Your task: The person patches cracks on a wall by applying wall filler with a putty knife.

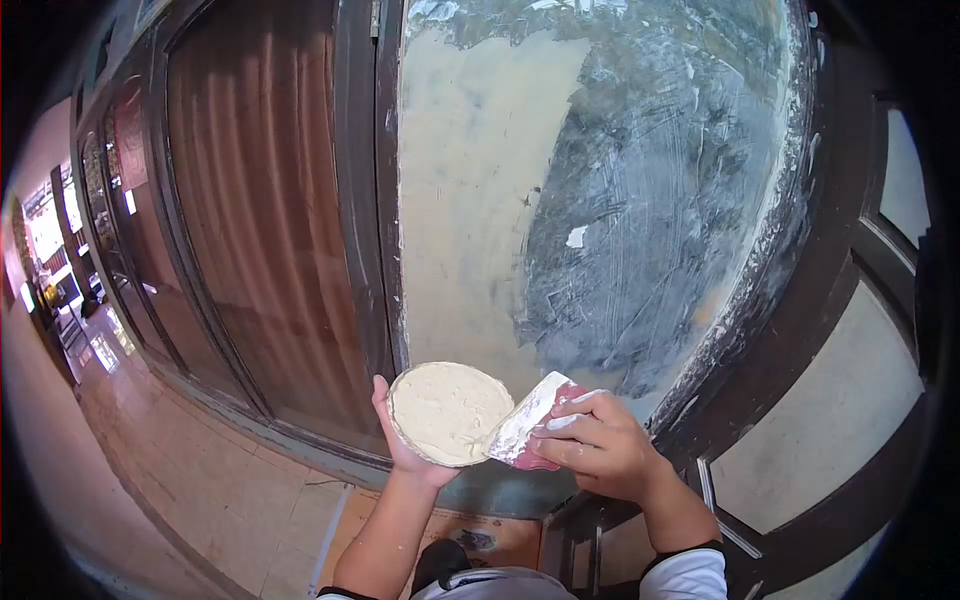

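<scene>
My left hand (425,467) is wrapped round the underside of a round container of cream-coloured putty (448,410), its thumb showing at the left rim. In my right hand (605,445) is a red putty scraper (530,425) whose blade is smeared with white. The blade's lower corner meets the right edge of the container. White smears mark the fingers of my right hand. Ahead stands a wall panel (660,220), grey and scratched on the right, with a smooth cream coat (470,200) over its left side.
A dark-framed window with a brown curtain (265,200) stands left of the panel. At right is a dark wooden door frame with pale panels (820,410). Cardboard (510,535) lies on the tiled floor (210,490) by my feet.
</scene>
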Demonstrator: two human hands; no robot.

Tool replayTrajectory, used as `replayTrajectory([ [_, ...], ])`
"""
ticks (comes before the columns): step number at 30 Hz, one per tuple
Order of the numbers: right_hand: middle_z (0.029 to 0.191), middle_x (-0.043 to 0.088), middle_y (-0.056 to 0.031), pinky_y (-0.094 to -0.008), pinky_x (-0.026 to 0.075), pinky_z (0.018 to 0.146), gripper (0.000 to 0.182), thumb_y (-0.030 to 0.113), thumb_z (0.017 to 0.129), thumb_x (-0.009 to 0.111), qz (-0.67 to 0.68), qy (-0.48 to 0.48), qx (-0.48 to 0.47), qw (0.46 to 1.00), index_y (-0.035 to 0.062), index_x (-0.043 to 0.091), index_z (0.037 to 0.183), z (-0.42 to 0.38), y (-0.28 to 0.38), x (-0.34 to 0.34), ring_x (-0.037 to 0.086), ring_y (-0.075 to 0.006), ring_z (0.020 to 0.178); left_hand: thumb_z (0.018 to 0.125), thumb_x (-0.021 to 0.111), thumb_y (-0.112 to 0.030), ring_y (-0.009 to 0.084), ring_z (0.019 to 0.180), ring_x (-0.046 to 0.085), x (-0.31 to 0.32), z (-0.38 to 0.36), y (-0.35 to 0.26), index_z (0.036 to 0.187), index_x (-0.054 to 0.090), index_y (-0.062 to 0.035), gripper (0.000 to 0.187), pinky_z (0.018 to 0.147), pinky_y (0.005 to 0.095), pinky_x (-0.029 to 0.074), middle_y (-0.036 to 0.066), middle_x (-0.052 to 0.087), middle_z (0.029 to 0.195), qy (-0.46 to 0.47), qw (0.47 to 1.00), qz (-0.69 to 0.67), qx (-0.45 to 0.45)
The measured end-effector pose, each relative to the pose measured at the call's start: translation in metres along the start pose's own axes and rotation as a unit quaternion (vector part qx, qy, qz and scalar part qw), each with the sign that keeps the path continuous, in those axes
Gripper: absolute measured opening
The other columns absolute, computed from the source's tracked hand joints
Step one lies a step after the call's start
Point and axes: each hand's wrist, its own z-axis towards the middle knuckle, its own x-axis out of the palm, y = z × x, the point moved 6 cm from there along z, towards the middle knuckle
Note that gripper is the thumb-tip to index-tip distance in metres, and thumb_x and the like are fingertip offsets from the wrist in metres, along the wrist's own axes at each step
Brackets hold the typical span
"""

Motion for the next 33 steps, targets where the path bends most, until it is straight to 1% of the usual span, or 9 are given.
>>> replayTrajectory([
  [17,0.096,0.072,0.0007,-0.0389,0.055,0.079,0.029,0.003,0.071,0.075,-0.004,-0.053,-0.001,0.999,0.0144,0.078,0.097,0.003,-0.016,0.02,0.064,-0.0255,0.089,0.091,0.036,-0.083,0.041,0.123,0.062,-0.021,0.003,-0.002,0.138,0.061,-0.0055,0.094,0.105,0.0558,0.049,0.02,0.063,0.137,0.005,1.0,0.006,0.01],
  [19,0.095,0.072,-0.0004,-0.0393,0.055,0.078,0.032,-0.003,0.07,0.069,-0.027,-0.077,0.03,0.996,0.0124,0.076,0.097,0.001,-0.023,0.02,0.064,-0.0267,0.085,0.09,0.035,-0.085,0.0442,0.126,0.059,-0.001,-0.003,0.005,0.141,0.057,-0.0072,0.096,0.103,0.0655,0.047,0.021,0.058,0.143,0.069,0.996,-0.048,-0.039],
  [20,0.092,0.072,-0.0034,-0.0391,0.055,0.076,0.035,-0.005,0.067,0.066,-0.029,-0.122,0.033,0.992,0.01,0.074,0.097,0.0,-0.031,0.019,0.063,-0.0285,0.08,0.085,0.035,-0.089,0.0554,0.128,0.053,-0.021,0.0,0.006,0.148,0.049,-0.009,0.103,0.098,0.0775,0.042,0.025,0.05,0.15,-0.001,0.999,0.013,-0.031],
  [21,0.092,0.072,-0.0034,-0.0391,0.055,0.076,0.035,-0.005,0.067,0.066,-0.028,-0.122,0.034,0.992,0.01,0.074,0.097,0.0,-0.037,0.018,0.063,-0.0285,0.08,0.085,0.035,-0.089,0.0554,0.128,0.053,-0.023,0.0,0.005,0.148,0.049,-0.009,0.103,0.098,0.0775,0.042,0.025,0.05,0.15,-0.002,0.999,0.013,-0.031],
  [23,0.089,0.071,-0.008,-0.0406,0.054,0.074,0.031,-0.005,0.071,0.067,-0.073,-0.154,0.109,0.979,0.0074,0.073,0.099,-0.005,-0.063,0.004,0.063,-0.0307,0.079,0.081,0.03,-0.094,0.0628,0.127,0.048,-0.013,-0.004,0.01,0.153,0.042,-0.0078,0.113,0.1,0.079,0.04,0.029,0.046,0.15,0.107,0.99,-0.016,-0.09],
  [24,0.089,0.071,-0.008,-0.0406,0.054,0.074,0.031,-0.005,0.071,0.067,-0.073,-0.154,0.11,0.979,0.0074,0.073,0.099,-0.005,-0.075,0.004,0.063,-0.0307,0.079,0.079,0.031,-0.096,0.0678,0.127,0.045,-0.017,-0.006,0.009,0.154,0.039,-0.008,0.116,0.1,0.0788,0.04,0.032,0.044,0.15,0.082,0.992,-0.033,-0.093],
  [26,0.091,0.072,-0.0122,-0.0436,0.053,0.074,0.026,-0.003,0.076,0.066,-0.061,-0.189,0.202,0.959,0.0055,0.072,0.1,-0.011,-0.111,0.007,0.064,-0.0335,0.082,0.079,0.031,-0.096,0.0677,0.127,0.045,-0.019,-0.008,0.006,0.154,0.039,-0.0082,0.116,0.1,0.0789,0.04,0.032,0.044,0.15,0.095,0.991,-0.033,-0.09],
  [29,0.088,0.071,-0.0133,-0.0436,0.052,0.075,0.018,-0.001,0.081,0.07,-0.091,-0.158,0.238,0.954,0.0008,0.07,0.099,-0.021,-0.144,0.04,0.067,-0.0363,0.085,0.078,0.032,-0.097,0.0672,0.129,0.044,-0.023,-0.01,0.001,0.154,0.04,-0.0076,0.117,0.101,0.0794,0.039,0.033,0.043,0.151,0.118,0.989,-0.015,-0.082],
  [33,0.1,0.074,-0.012,-0.0475,0.053,0.079,0.02,0.007,0.086,0.068,-0.112,-0.117,0.291,0.943,0.0077,0.072,0.106,-0.033,-0.167,0.077,0.068,-0.0369,0.093,0.079,0.033,-0.096,0.0684,0.128,0.043,-0.028,-0.016,-0.01,0.153,0.041,-0.0059,0.117,0.101,0.08,0.038,0.033,0.044,0.15,0.085,0.995,-0.014,-0.054],
])
